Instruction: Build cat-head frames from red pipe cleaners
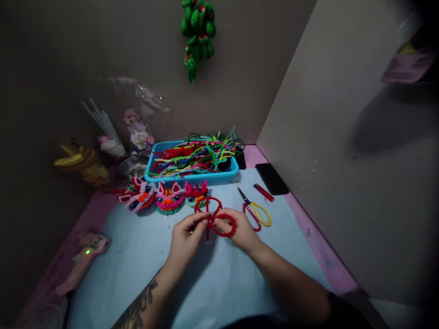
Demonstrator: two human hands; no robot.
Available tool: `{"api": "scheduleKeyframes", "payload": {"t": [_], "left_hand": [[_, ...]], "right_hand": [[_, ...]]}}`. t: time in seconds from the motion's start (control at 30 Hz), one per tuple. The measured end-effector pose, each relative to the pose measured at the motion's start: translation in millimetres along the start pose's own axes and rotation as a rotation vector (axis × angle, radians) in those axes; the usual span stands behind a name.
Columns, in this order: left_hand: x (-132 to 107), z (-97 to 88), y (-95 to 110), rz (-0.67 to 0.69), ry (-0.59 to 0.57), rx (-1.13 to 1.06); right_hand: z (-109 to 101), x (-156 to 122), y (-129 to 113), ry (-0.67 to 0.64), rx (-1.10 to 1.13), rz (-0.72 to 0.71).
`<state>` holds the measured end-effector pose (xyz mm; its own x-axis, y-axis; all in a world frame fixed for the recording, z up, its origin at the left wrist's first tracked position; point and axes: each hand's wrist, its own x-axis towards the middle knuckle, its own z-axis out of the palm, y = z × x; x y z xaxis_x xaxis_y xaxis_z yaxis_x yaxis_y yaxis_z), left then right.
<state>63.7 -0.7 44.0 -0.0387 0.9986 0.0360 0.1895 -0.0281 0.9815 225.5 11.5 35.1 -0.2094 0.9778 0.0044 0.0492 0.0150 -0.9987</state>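
My left hand (pixel 187 237) and my right hand (pixel 238 228) are held together over the middle of the pale blue table (pixel 137 256). Both pinch a red pipe cleaner (pixel 216 217) bent into loops, one loop curling over my right fingers and another rising behind. The fingers of both hands are closed on it. Just beyond the hands stand three small woven pipe-cleaner heads with pink ears (pixel 164 197). Scissors with one red and one yellow handle (pixel 255 211) lie open just right of my right hand.
A blue tray (pixel 192 176) full of many-coloured pipe cleaners sits at the back. A black phone (pixel 271 178) and a small red item (pixel 263 192) lie right of it. A pink glue gun (pixel 84 262) lies at the left. A green ornament (pixel 197 34) hangs on the wall.
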Motion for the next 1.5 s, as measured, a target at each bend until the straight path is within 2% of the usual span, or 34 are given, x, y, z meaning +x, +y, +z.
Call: {"api": "scheduleKeyframes", "payload": {"t": [0.33,0.63,1.03,1.2,1.3,1.37,1.43,1.5], "left_hand": [[0.6,-1.0,4.6,0.075,-0.05,0.091],[0.8,5.3,4.5,-0.049,-0.151,0.017],[-4.8,7.8,-5.7,0.022,-0.145,0.124],[-2.0,8.8,-3.6,-0.081,-0.148,0.0],[0.8,8.0,-1.1,-0.199,-0.128,-0.157],[2.1,7.5,-0.8,-0.244,-0.103,-0.25],[2.8,7.4,-1.2,-0.268,-0.092,-0.312],[2.7,7.7,-1.2,-0.283,-0.103,-0.348]], "right_hand": [[-0.1,0.6,7.7,0.09,-0.02,-0.004],[0.2,1.6,3.9,0.131,-0.002,-0.004],[3.1,1.8,5.4,0.133,0.005,0.008],[4.9,2.7,10.2,0.155,-0.028,-0.027],[5.3,-0.9,16.7,0.287,-0.134,-0.128],[4.5,-4.4,19.8,0.358,-0.308,-0.306],[3.4,-7.0,20.3,0.309,-0.501,-0.535],[2.8,-7.6,18.5,0.23,-0.64,-0.694]]}}
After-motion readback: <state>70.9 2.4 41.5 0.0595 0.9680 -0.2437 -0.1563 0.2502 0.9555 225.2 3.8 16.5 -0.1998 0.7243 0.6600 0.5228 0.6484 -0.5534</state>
